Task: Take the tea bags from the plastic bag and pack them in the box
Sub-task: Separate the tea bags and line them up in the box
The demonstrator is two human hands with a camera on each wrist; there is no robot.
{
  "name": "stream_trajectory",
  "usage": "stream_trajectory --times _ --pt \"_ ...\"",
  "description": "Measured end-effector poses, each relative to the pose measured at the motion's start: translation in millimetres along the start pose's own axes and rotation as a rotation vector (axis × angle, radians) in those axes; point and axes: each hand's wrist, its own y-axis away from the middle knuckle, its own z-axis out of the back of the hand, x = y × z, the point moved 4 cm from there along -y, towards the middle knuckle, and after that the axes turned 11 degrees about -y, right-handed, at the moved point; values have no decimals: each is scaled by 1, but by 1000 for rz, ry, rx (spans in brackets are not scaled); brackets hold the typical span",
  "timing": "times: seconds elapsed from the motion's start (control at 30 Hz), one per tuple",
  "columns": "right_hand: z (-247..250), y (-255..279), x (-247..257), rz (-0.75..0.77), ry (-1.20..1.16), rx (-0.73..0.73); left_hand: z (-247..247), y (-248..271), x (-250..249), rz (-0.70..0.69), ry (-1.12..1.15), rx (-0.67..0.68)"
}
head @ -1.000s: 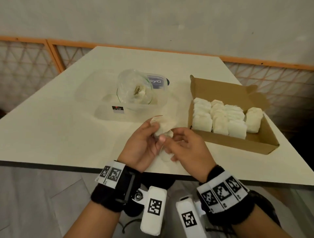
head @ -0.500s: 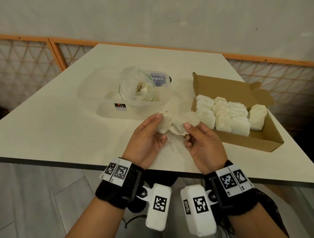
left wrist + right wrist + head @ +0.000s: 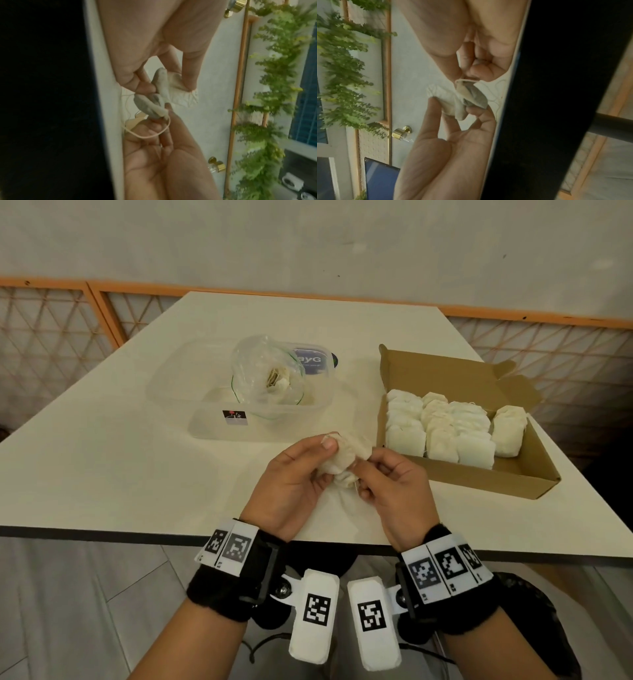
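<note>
Hands met just in front of the box (image 3: pixel 534 484), over the near part of the table (image 3: pixel 102 474), and shared a small clump of tea bags (image 3: pixel 346 460). The left hand (image 3: pixel 294 484) pinched the clump's upper end between thumb and fingertips; the right hand (image 3: pixel 394 484) nipped its lower end, fingers curled in. From the left wrist view, two bags (image 3: pixel 159 94) seemed caught together, with a loop of string (image 3: pixel 154 135) hanging across the right hand's fingers.

Judging by that, the step in hand was teasing the bags apart. It would go best with gentle, steady pulls at the paper corners rather than at the filled middles, since the thin paper would likely tear. Freeing the string first would help, so that one bag did not drag the other.

Inside the box, which stood open with its flaps up, rows of tea bags (image 3: pixel 442 433) stood on edge and filled most of the floor; bare cardboard showed along its right side and near corner. Left of the box sat a clear plastic tub (image 3: pixel 212 426), and in it stood the plastic bag (image 3: pixel 267 374), mouth gaping, with a few tea bags left (image 3: pixel 279 381) at its bottom. How many could not be told.
</note>
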Motion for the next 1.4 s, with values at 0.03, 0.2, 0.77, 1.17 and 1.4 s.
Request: stream_trajectory --times 0.03,0.2,0.77,1.17,1.4 --pt "0 1 1 11 2 15 0 0 2 -5 -13 -10" --pt "-4 3 3 25 -21 95 0 -2 5 2 -35 -52" --pt "-3 -3 -4 -79 -115 -17 -3 -4 7 68 -86 -68" --pt "16 -7 13 -264 -275 -6 8 -4 1 45 249 -75" --pt "14 -10 38 -157 -10 -31 2 -2 0 24 175 -11"
